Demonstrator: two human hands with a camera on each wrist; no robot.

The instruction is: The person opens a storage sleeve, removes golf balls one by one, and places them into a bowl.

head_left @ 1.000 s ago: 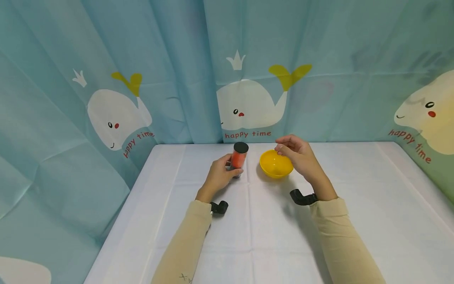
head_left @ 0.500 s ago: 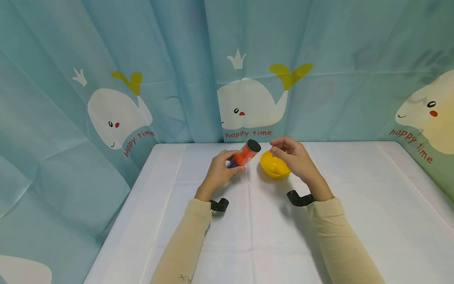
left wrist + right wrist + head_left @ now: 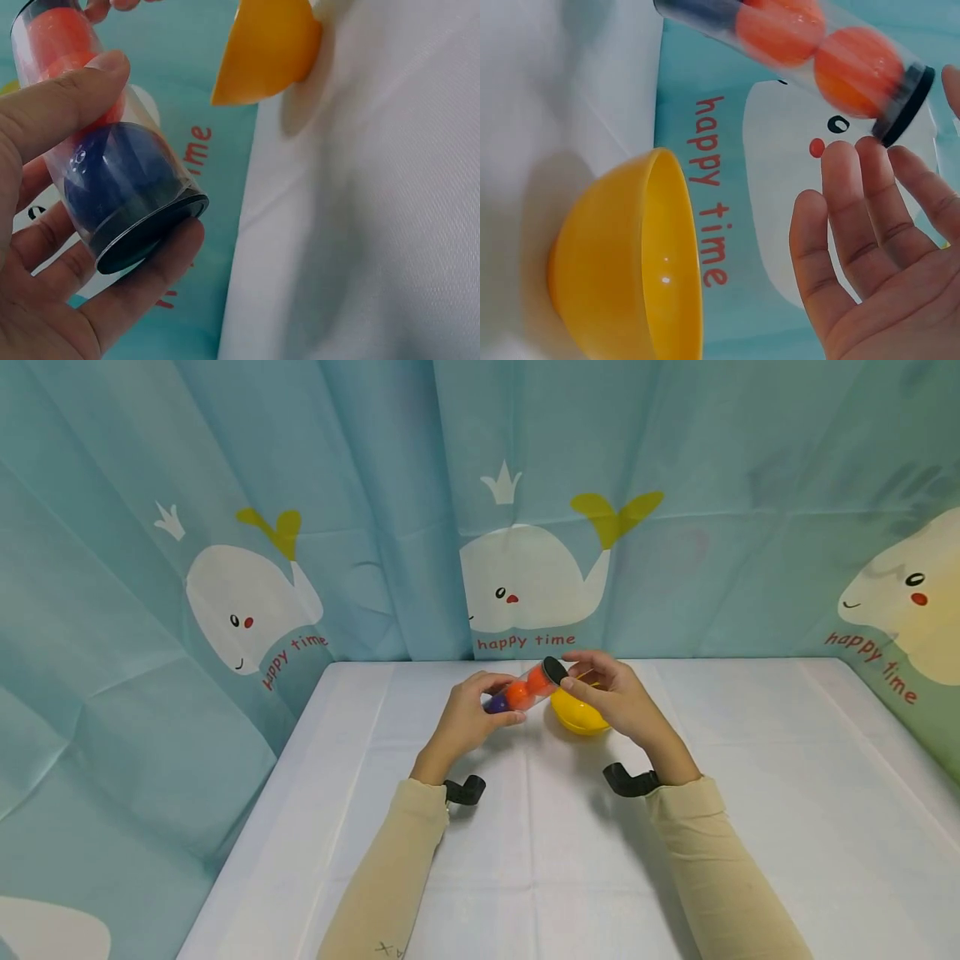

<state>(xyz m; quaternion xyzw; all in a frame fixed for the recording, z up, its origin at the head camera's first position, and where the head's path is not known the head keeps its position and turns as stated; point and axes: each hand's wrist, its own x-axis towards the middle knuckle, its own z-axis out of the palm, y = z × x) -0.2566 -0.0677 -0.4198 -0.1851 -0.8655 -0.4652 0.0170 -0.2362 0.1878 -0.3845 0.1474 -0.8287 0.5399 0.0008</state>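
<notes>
Left hand (image 3: 468, 714) grips the lower end of a clear tube (image 3: 525, 687), thumb and fingers curled round it, tilting its black cap (image 3: 555, 670) over the yellow bowl (image 3: 576, 715). The tube, holding orange balls and a blue one, is raised above the tabletop (image 3: 750, 793) near its far edge. Right hand (image 3: 611, 693), fingers spread and relaxed, sits at the cap without visibly clasping it, apparently placed to remove it.

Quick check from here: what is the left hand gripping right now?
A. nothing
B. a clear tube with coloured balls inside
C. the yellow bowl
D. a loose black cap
B: the left hand has its fingers wrapped round the clear tube, tilted toward the yellow bowl, with orange and blue balls visible through its wall.
</notes>
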